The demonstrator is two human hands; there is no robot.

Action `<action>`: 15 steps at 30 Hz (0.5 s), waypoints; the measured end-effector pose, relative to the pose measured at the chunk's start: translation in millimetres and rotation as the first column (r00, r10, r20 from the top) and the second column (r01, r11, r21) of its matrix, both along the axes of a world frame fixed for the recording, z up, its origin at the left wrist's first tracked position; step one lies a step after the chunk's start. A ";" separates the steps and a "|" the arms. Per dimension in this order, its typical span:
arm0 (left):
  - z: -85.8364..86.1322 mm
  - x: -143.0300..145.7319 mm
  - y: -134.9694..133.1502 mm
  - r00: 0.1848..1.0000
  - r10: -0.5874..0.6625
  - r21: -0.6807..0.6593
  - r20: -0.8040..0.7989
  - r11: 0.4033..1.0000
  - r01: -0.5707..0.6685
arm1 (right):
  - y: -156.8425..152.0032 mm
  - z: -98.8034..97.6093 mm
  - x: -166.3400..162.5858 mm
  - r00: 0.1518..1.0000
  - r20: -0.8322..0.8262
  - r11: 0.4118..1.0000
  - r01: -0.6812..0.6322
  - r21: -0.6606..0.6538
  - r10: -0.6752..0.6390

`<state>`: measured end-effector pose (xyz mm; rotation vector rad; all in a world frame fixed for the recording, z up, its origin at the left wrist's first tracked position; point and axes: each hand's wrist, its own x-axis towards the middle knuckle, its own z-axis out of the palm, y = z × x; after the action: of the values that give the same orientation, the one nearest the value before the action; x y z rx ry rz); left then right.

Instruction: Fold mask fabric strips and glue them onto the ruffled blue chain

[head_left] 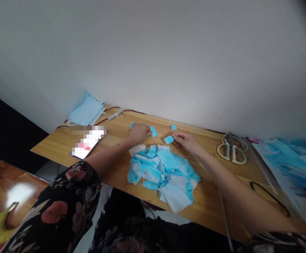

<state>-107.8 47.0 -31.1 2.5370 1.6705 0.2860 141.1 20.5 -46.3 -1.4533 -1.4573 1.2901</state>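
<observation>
My right hand (186, 141) pinches the edge of a small folded blue piece (168, 140) of thin mask-like cloth, just above the wooden tabletop. Behind it lies another small blue piece (173, 127), apart from my fingers. My left hand (140, 133) is closed, its fingers curled down among a few small blue folded pieces (153, 132) near the wall; what it grips, if anything, is hidden. In front of both hands spreads a loose heap of blue and white cloth scraps (165, 172).
Face masks (86, 109) are stacked at the back left, with a phone (88, 144) before them. Scissors (232, 149) lie on the right, near a black loop (270, 196). More blue cloth (295, 161) covers the far right. A banana (1, 228) rests lower left.
</observation>
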 end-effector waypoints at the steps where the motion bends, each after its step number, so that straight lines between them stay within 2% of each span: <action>1: -0.7 -0.1 0.3 0.999 0.004 -0.008 0.036 1.000 -0.004 | 0.8 -1.2 -0.3 1.000 -0.004 1.000 0.000 -0.002 0.000; 4: 1.3 -1.1 -0.6 0.972 0.046 -0.048 0.232 0.998 -0.036 | 4.2 -4.1 -0.8 1.000 -0.016 1.000 0.007 -0.007 -0.007; 7: 2.8 1.0 -2.8 0.862 0.094 -0.154 0.499 0.988 -0.019 | 8.0 -6.2 -1.6 0.999 -0.032 1.000 0.006 -0.010 -0.007; 9: -0.2 4.6 -3.6 0.796 0.107 -0.204 0.596 0.979 0.021 | 9.4 -6.8 -2.1 0.999 -0.034 1.000 0.009 -0.018 -0.009; 11: -5.7 8.3 -3.9 0.795 0.085 -0.199 0.601 0.979 0.046 | 9.4 -6.3 -1.8 1.000 -0.028 1.000 0.011 -0.021 -0.011; 15: -12.1 8.8 -3.8 0.853 -0.050 -0.180 0.520 0.969 0.167 | 5.9 -3.0 1.9 1.000 0.025 1.000 0.005 -0.001 -0.005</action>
<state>-98.9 43.2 -43.2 2.1273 1.2676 0.6611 143.0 26.3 -49.3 -1.4776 -1.4692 1.2737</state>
